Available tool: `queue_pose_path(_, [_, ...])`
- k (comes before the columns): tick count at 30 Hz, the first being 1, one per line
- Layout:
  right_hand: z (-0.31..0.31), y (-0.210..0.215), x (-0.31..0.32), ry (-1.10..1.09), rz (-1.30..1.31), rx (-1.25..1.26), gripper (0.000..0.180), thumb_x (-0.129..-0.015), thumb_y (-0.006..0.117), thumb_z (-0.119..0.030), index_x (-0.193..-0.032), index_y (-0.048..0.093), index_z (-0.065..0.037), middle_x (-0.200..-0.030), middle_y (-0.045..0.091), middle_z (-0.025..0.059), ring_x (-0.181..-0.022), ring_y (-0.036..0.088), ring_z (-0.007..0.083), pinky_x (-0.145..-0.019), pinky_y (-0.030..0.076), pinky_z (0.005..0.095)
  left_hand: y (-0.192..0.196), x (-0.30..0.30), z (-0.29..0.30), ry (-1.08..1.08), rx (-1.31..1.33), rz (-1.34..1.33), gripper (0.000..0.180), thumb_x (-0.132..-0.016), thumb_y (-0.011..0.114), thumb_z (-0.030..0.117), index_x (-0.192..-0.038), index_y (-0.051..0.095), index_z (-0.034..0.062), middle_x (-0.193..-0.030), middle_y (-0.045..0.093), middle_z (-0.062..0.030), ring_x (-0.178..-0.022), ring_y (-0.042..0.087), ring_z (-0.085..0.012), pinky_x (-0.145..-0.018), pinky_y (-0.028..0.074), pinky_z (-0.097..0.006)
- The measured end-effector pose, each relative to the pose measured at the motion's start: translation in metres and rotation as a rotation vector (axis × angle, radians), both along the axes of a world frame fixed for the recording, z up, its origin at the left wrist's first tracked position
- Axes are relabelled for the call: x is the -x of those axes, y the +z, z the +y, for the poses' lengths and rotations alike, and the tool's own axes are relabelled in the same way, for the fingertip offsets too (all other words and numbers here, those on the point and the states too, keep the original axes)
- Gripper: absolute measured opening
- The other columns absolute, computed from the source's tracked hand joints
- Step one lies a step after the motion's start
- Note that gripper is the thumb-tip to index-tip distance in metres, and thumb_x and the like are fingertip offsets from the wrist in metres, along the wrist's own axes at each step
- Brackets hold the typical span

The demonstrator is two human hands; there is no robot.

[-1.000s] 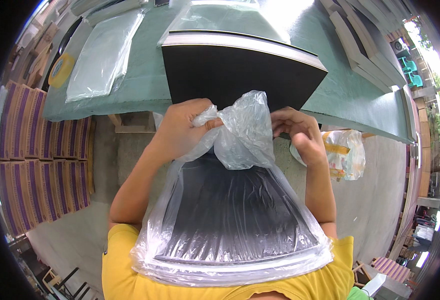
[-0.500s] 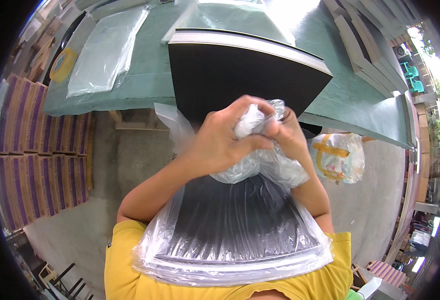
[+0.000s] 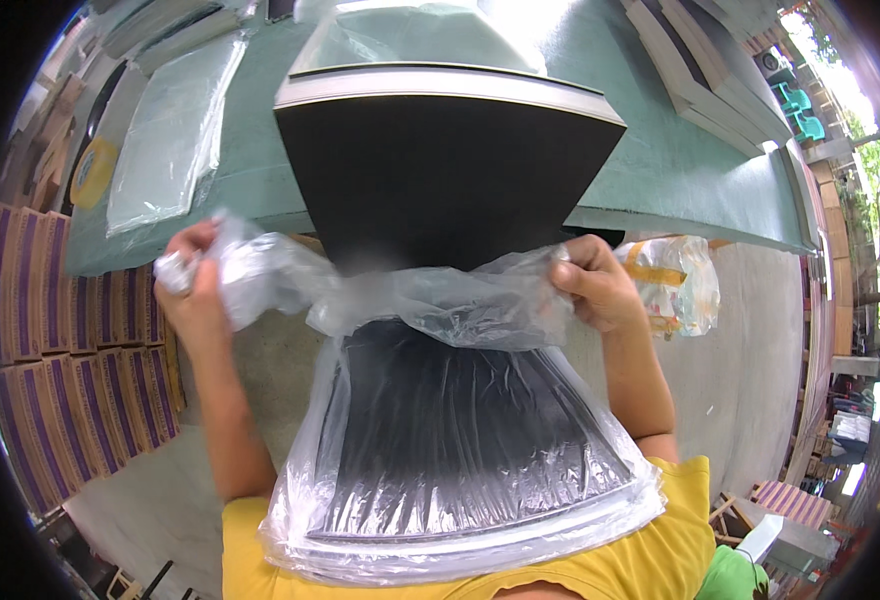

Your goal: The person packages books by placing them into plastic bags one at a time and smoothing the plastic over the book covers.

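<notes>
Head view: left fingers and right fingers pinch a clear bag enclosing a black slab.

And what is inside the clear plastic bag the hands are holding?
A flat, dark slab shows through the bag, with a pale band along its near edge. Crumpled plastic between left hand and right hand obscures its far end; its underside is hidden.

The left hand is gripping with curled fingers, far out to the left, well apart from the right hand, which is pinching between thumb and bent fingers. Both forearms are pointing toward the far side, leaning left.
</notes>
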State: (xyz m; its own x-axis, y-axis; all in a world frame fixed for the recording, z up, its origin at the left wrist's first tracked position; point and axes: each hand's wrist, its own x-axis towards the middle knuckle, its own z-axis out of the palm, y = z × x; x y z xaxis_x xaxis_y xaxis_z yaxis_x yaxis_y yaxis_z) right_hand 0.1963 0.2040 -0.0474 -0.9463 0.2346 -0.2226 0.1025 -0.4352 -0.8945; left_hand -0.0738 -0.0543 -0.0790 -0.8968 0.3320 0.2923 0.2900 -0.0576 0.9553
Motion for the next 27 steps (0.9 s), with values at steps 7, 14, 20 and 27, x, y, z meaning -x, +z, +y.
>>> queue_pose_path(7, [-0.046, 0.005, 0.050, -0.076, 0.043, -0.141, 0.019, -0.073, 0.068, -0.018, -0.066, 0.056, -0.004, -0.058, 0.052, -0.0014, -0.050, 0.043, 0.0040, -0.046, 0.033, 0.0194, 0.064, -0.093, 0.086, -0.976, 0.163, -0.036, 0.013, -0.074, 0.064, 0.013, -0.078, 0.055, 0.0038, -0.062, 0.051, 0.0019, -0.056, 0.046, -0.0039, -0.050, 0.035, -0.019])
queue_pose_path(14, [-0.039, 0.007, 0.035, -0.217, 0.206, 0.211, 0.042, -0.085, 0.049, -0.039, -0.058, 0.047, -0.007, -0.053, 0.045, 0.0004, -0.047, 0.041, 0.0090, -0.046, 0.034, 0.0226, 0.014, -0.050, 0.038, -0.469, 0.285, -0.361, 0.015, -0.076, 0.061, 0.017, -0.077, 0.059, 0.0022, -0.064, 0.059, -0.0061, -0.054, 0.051, -0.0083, -0.049, 0.040, -0.024])
queue_pose_path(20, [-0.048, 0.027, 0.034, -0.110, 0.237, -0.725, 0.023, -0.079, 0.060, -0.018, -0.065, 0.054, -0.001, -0.067, 0.052, 0.0064, -0.059, 0.048, 0.0131, -0.053, 0.040, 0.0243, 0.076, -0.073, 0.055, -0.235, 0.131, 0.319, 0.020, -0.074, 0.064, 0.016, -0.085, 0.056, 0.0015, -0.065, 0.057, -0.0056, -0.058, 0.054, -0.0124, -0.055, 0.043, -0.028])
queue_pose_path(27, [-0.050, 0.061, 0.052, -0.258, 0.441, -0.777, 0.040, -0.068, 0.069, -0.016, -0.100, 0.053, 0.003, -0.098, 0.055, 0.0139, -0.091, 0.053, 0.0190, -0.079, 0.041, 0.0301, 0.082, -0.100, 0.067, -0.793, 0.244, -0.096, 0.026, -0.080, 0.060, 0.028, -0.082, 0.055, 0.0024, -0.062, 0.055, -0.0053, -0.054, 0.051, -0.0095, -0.050, 0.040, -0.027])
